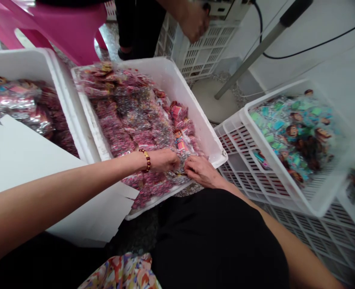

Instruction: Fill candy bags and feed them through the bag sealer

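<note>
My left hand [164,160], with a beaded bracelet [147,160] on the wrist, is closed over the near part of a white foam box [195,100]. Close beside it my right hand [202,170] is closed too, fingertips pinched together. Just beyond both hands lies a small doll-shaped figure in pink and blue [181,141], seemingly in clear wrap; its lower end reaches down between my fingers. What exactly the fingertips grip is hidden. Rows of pink packets in shiny clear wrap [117,124] fill the box beneath my hands.
Left stands another foam box [60,92] of packets, partly under a white sheet [23,160]. At right a white plastic crate [274,176] holds green-blue wrapped figures [294,128]. A pole [249,62], a pink stool [63,28] and another person's hand [195,22] are at the far side.
</note>
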The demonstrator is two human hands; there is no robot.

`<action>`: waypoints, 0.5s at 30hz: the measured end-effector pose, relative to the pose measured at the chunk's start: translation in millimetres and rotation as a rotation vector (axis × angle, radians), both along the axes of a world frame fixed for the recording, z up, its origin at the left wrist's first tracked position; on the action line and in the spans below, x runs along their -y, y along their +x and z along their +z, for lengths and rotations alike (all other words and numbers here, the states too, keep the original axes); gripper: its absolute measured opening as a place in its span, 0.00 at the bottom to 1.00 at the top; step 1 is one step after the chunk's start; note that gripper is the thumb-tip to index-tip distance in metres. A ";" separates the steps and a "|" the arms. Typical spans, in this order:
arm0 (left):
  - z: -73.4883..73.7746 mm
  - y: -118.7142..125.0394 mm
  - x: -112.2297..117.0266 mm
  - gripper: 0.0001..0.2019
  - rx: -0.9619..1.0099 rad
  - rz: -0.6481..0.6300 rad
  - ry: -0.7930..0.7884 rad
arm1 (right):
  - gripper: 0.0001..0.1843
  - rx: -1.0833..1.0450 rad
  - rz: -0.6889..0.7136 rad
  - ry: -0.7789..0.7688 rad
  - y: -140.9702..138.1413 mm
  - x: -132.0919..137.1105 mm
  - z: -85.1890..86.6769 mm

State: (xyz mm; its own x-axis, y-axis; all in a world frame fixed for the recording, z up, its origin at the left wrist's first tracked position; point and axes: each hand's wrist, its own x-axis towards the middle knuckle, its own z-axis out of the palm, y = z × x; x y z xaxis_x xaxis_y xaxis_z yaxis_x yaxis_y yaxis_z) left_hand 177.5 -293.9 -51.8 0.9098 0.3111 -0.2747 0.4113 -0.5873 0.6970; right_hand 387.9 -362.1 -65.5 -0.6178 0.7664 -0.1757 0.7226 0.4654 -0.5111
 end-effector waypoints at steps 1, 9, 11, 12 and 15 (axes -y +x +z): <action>-1.5 -0.4 -0.8 0.11 0.000 0.010 -0.019 | 0.07 0.007 -0.006 -0.005 0.1 -0.6 0.7; 11.5 2.2 2.1 0.06 -0.154 -0.074 -0.024 | 0.08 -0.077 0.150 -0.051 6.4 -1.6 16.7; 17.7 4.2 6.1 0.08 -0.213 -0.094 0.034 | 0.08 -0.002 0.196 0.012 5.5 0.2 15.0; 19.4 5.1 7.7 0.07 -0.224 -0.106 0.070 | 0.07 0.042 0.210 0.051 4.6 1.0 13.0; 18.7 6.2 8.2 0.06 -0.189 -0.116 0.124 | 0.07 0.054 0.196 0.097 2.2 1.2 6.8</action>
